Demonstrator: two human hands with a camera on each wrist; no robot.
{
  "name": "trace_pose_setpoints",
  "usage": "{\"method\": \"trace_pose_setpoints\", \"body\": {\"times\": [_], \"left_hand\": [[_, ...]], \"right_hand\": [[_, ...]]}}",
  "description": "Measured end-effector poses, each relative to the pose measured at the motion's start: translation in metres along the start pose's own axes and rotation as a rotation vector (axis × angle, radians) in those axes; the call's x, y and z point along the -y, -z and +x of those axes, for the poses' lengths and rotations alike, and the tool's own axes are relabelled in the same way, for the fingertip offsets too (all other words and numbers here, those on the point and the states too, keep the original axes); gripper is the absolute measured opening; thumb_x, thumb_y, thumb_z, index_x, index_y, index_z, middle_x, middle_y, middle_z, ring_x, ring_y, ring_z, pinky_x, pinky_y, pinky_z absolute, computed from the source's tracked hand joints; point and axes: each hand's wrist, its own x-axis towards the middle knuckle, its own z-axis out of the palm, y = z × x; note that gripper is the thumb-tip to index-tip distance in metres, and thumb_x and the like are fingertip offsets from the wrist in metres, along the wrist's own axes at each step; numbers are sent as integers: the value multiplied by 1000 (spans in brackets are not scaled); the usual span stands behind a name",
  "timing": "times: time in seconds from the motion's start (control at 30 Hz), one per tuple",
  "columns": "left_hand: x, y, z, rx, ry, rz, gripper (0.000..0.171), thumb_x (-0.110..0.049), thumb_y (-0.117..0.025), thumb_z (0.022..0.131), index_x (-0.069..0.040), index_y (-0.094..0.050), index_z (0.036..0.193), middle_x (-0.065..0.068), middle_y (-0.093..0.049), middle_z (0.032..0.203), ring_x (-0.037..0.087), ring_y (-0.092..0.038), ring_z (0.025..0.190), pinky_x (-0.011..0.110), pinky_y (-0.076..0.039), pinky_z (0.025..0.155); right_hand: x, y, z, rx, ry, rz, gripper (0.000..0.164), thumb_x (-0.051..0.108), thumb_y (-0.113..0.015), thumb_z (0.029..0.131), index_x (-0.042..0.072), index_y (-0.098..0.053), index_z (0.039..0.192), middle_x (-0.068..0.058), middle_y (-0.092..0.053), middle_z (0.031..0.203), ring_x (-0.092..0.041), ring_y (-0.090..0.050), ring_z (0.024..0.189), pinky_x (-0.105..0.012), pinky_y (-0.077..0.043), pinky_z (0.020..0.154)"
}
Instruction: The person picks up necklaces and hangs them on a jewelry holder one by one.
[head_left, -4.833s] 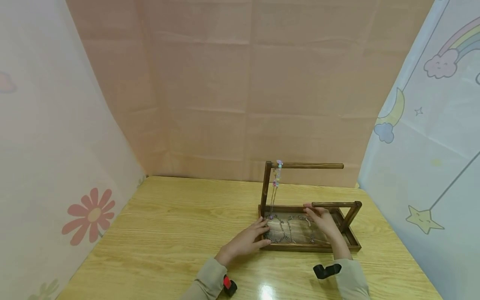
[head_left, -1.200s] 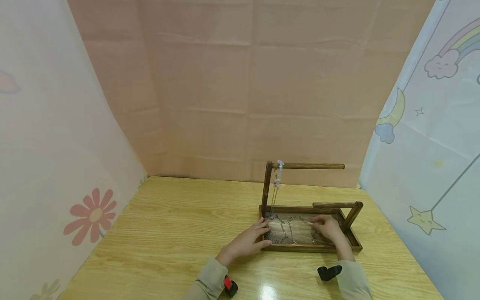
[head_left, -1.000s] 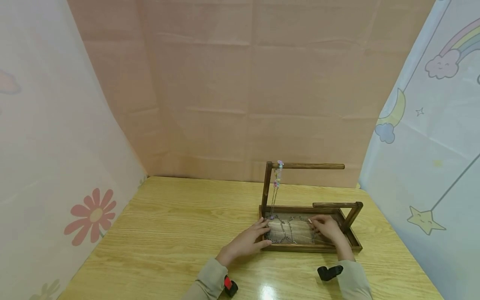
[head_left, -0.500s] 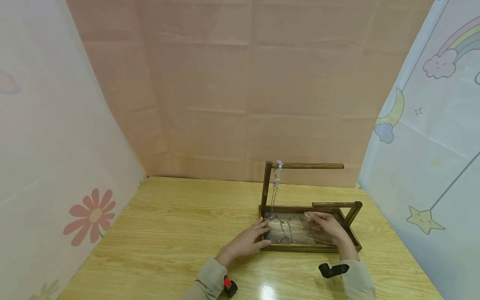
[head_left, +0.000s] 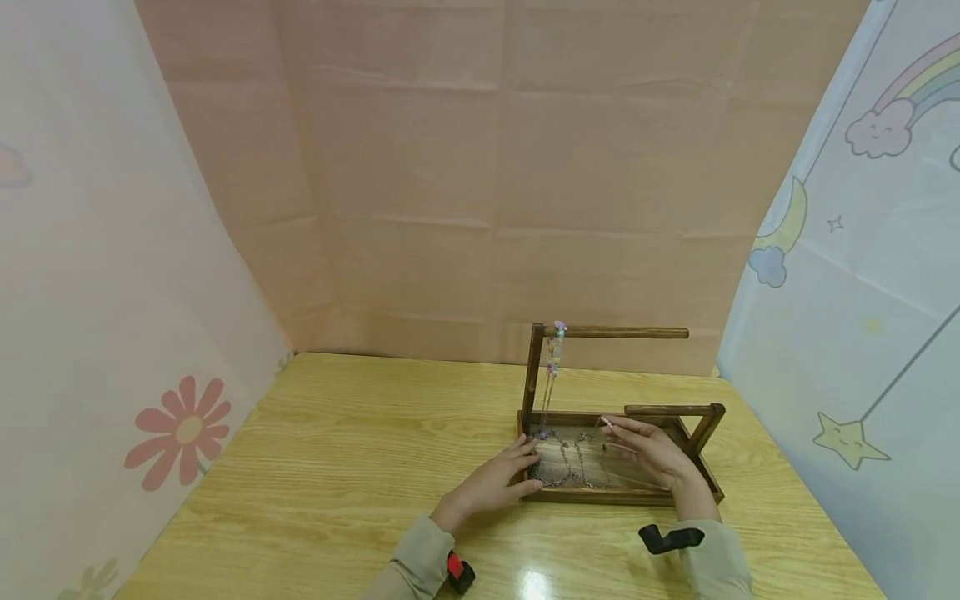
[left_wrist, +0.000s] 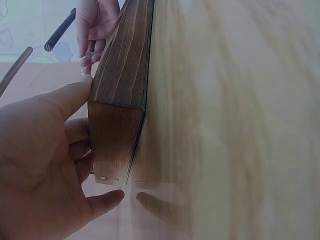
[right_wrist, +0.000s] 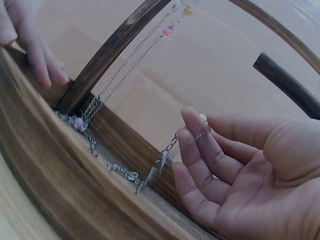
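Observation:
My right hand (right_wrist: 250,175) pinches a silver chain necklace (right_wrist: 172,145) with small white beads between thumb and fingertips. Part of its chain hangs below the fingers over the dark wooden tray (head_left: 600,496). In the head view that hand (head_left: 652,454) is above the tray's right half, near the short peg (head_left: 667,409). My left hand (head_left: 491,479) rests at the tray's left end, thumb at the front rim and fingers over the left wall. A beaded necklace (head_left: 553,367) hangs from the tall peg (head_left: 622,332), its purple bead low in the tray.
More silver chains (head_left: 566,458) lie on the tray floor, left of the right hand. The tray stands on a light wooden table (head_left: 375,433). A tan backdrop (head_left: 420,208) rises behind, with patterned cloth (head_left: 847,333) at the right.
My right hand reached into the tray, took hold of the white-beaded chain necklace and raised it, moving slightly left and toward the back. The left hand stayed at the tray's left end.

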Motion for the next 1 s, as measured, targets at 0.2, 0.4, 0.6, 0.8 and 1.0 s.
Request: {"method": "trace_pose_setpoints", "body": {"times": [0.2,0.4,0.6,0.8,1.0], "left_hand": [[0,-1,0,0,4,-4,62,-49,-41,96,-8,-39,142,4,-21,154,20,-9,143,47,-25,111],[-2,1,0,10,8,-13,59,-45,-42,96,-7,-38,142,5,-21,154,20,-9,143,48,-24,111],[0,1,0,11,8,-5,59,-45,-42,96,-7,-38,142,5,-21,154,23,-10,143,49,-24,111],[0,1,0,8,14,-14,60,-46,-43,96,-8,-38,142,4,-21,154,20,-9,143,49,-25,111],[-2,1,-1,5,17,-11,59,-45,-44,96,-9,-38,142,3,-21,154,20,-9,143,49,-26,110]], "right_hand": [[4,-1,-1,63,29,88,38,2,-38,99,-1,-42,137,4,-66,113,-8,-59,109,-30,-45,97],[8,-4,-1,92,39,141,36,2,-35,100,8,-52,131,3,-65,114,-9,-59,108,-29,-46,97],[9,-8,0,49,24,150,32,1,-40,98,15,-59,120,4,-65,110,-9,-60,106,-28,-46,96],[10,-13,0,-39,7,80,23,5,-49,96,17,-60,112,5,-64,107,-10,-60,106,-28,-48,94],[12,-17,1,-68,40,37,22,6,-50,95,9,-63,112,2,-67,103,-11,-63,99,-27,-50,90]]}}
